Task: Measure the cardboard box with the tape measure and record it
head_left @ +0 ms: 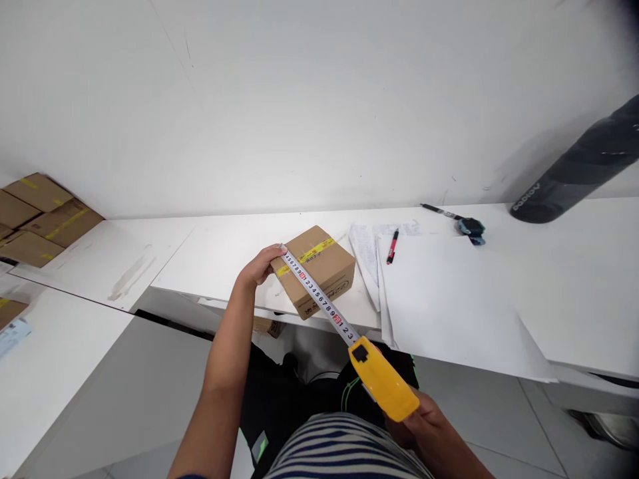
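A small cardboard box [319,263] with yellow printed tape sits at the front edge of the white table. Across its top runs the pulled-out blade of a tape measure [384,379] with a yellow case. My left hand [262,265] is at the box's left corner, its fingers closed on the free end of the blade. Below the table edge, near my body, my right hand [417,419] grips the yellow case, which hides part of its fingers.
Paper sheets [449,293] lie right of the box, with a red pen [393,247] on them. Behind are a black pen [439,211], a dark watch [470,229] and a black bottle [574,169]. Taped boxes [44,216] are stacked at the far left.
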### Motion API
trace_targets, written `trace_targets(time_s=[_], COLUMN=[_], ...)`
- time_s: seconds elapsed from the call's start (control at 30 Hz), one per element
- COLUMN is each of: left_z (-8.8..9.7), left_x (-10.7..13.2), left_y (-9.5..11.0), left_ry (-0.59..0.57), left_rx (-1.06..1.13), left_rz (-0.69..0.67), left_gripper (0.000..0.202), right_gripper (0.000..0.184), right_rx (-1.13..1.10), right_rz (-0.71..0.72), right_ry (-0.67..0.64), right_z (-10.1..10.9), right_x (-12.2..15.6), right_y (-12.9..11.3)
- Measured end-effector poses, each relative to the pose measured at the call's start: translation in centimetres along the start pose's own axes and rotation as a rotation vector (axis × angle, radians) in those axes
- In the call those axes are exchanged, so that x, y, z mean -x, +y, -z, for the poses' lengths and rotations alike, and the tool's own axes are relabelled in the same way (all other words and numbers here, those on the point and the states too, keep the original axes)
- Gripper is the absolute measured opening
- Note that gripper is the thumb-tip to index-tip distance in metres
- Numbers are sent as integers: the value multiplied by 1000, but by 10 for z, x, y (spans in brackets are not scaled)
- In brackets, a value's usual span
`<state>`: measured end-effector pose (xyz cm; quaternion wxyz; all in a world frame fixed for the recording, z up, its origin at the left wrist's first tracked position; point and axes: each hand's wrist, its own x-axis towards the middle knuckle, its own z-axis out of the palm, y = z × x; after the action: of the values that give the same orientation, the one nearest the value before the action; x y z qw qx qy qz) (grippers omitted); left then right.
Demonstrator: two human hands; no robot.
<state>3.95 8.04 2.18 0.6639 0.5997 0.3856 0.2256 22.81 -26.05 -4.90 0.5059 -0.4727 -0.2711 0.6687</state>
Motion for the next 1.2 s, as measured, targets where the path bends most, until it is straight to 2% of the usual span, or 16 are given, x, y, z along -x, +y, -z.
trace_targets(time_s=[0.2,0.5,0.67,0.87,1.07,1.2], left_z=[-3,-2,-1,-4,-8,-8], left_x=[2,0,0,1,4,5], left_y=[2,1,0,-1,1,1], left_ry=[31,-10,-1,30,56,77], left_rx=[-25,-5,1,19,22,33], left_rz=[0,5,17,-5,30,35], left_gripper=[42,42,43,41,42,44], right_gripper=[53,46,48,50,45,46], right_rx=[45,56,26,-78,-57,-6], right_rz=[-43,-29,11,187,244,268], right_ry=[37,57,59,-35,-5,-18], right_z=[14,12,8,-14,-40,-45], right_x=[12,5,-1,-35,-85,-98], right_y=[9,6,4,1,-17,-25])
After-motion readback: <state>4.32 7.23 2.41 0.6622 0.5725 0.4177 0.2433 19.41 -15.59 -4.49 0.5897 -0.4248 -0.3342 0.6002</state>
